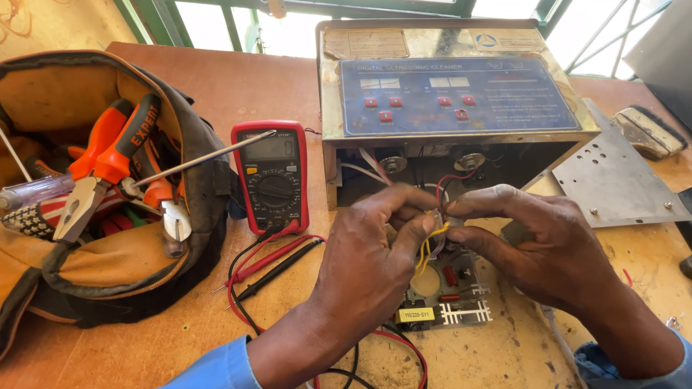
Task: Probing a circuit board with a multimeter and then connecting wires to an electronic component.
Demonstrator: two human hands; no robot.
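My left hand [375,259] and my right hand [537,248] meet over a small circuit board [450,292] lying on the wooden table. Between their fingertips they pinch a small connector with yellow wires [431,241]. The wires run down to the board and partly hide behind my fingers. Just behind my hands stands an opened metal cleaning machine [447,94] with a blue control panel, red and white wires showing in its open front.
A red multimeter [272,176] stands left of my hands, its red and black probes [277,263] lying on the table. An open tool bag [101,194] with orange-handled pliers and screwdrivers fills the left. A perforated metal plate [613,176] and a brush [649,131] lie right.
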